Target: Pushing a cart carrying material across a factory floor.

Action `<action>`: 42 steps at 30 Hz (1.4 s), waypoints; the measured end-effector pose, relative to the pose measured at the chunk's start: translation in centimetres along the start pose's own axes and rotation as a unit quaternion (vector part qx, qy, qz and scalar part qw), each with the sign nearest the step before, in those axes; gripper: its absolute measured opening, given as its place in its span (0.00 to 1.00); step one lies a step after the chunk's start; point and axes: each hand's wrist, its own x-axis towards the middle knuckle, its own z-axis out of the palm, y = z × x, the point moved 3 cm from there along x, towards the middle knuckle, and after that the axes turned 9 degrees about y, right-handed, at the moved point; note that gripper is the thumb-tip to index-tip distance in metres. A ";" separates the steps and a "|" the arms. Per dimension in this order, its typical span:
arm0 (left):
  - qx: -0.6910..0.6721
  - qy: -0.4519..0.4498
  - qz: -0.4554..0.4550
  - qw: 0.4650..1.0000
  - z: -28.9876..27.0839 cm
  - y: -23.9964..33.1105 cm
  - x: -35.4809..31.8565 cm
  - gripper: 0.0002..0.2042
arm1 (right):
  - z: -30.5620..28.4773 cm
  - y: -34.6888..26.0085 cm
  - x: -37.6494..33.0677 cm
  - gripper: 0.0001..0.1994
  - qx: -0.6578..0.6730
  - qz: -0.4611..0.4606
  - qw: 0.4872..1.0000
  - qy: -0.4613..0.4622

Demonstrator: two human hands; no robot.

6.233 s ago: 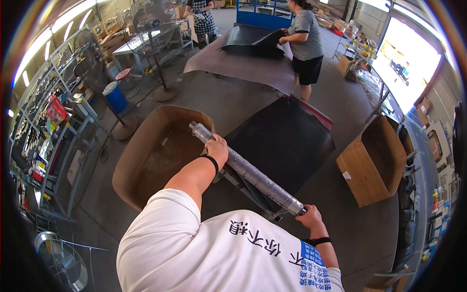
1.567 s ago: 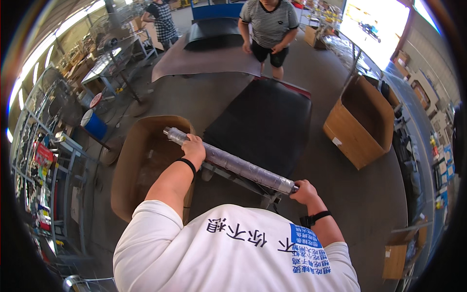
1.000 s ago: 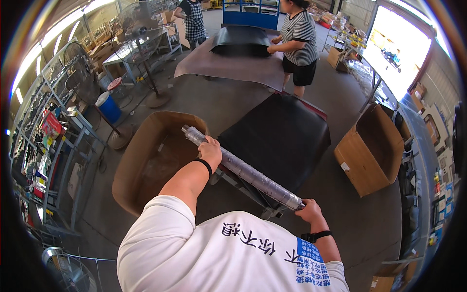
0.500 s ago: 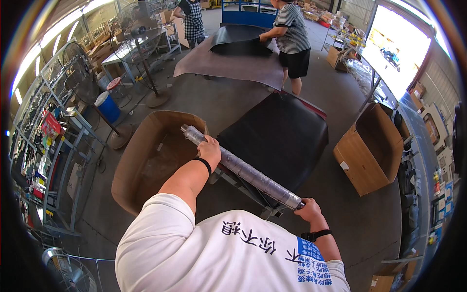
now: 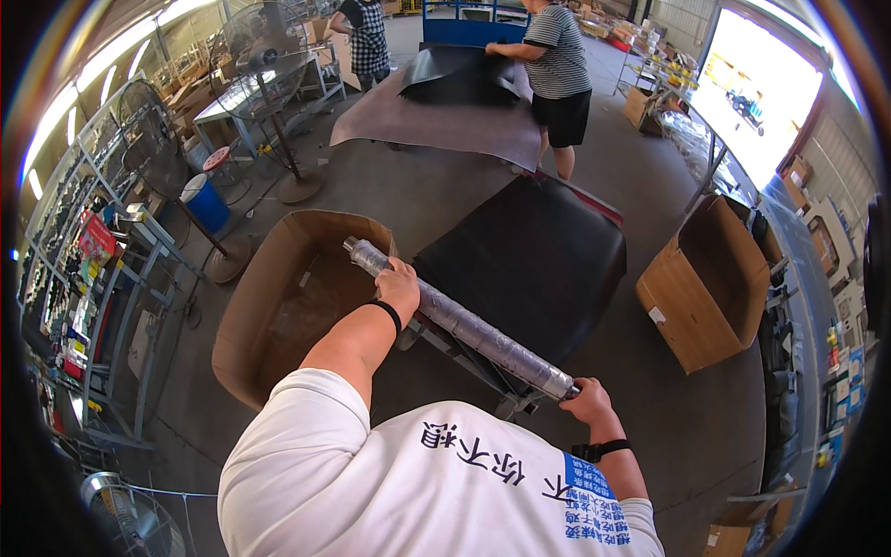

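My left hand (image 5: 400,288) is wrapped round a long roller (image 5: 478,331) covered in shiny greyish plastic film, close to its far left end. A bare metal end sticks out beyond that hand. My right hand (image 5: 587,400) grips the roller's other, nearer end. It lies slantwise along the near edge of a table covered by a smooth black sheet (image 5: 529,265); whether it rests on the edge or is held just above cannot be told. Each wrist wears a black band.
A large open cardboard box (image 5: 269,306) stands at my left, another box (image 5: 701,297) at my right. Ahead, a person (image 5: 559,70) handles a black sheet (image 5: 459,79) over a brownish sheet (image 5: 418,121); a second person (image 5: 367,42) stands beyond. Floor fans (image 5: 264,65) are at left.
My hands and the roller have hardly moved. The co-worker's hand ahead has shifted left and up along the far black sheet.
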 end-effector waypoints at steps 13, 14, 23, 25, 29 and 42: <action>-0.007 0.034 -0.004 0.999 0.3 0.0 -0.2 0.31 | -0.1 -0.2 -0.2 0.31 0.011 0.000 1.000 0.008; -0.001 0.033 0.002 0.999 0.2 0.0 -0.3 0.31 | -0.2 -0.2 -0.3 0.31 0.014 0.001 1.000 0.010; 0.005 -0.007 0.008 1.000 -0.6 -0.1 -0.5 0.32 | 0.0 -0.1 0.0 0.32 0.016 0.014 1.000 -0.001; -0.003 -0.007 0.004 1.000 -0.4 -0.1 -0.4 0.32 | -0.1 -0.2 -0.1 0.33 0.023 0.016 1.000 -0.008; -0.011 -0.016 0.003 1.000 -0.6 -0.1 -0.4 0.33 | 0.0 -0.1 0.0 0.32 0.014 0.010 1.000 -0.004; 0.000 0.005 0.010 1.000 -0.4 0.0 -0.5 0.33 | 0.2 0.2 -0.1 0.30 0.016 0.006 1.000 0.012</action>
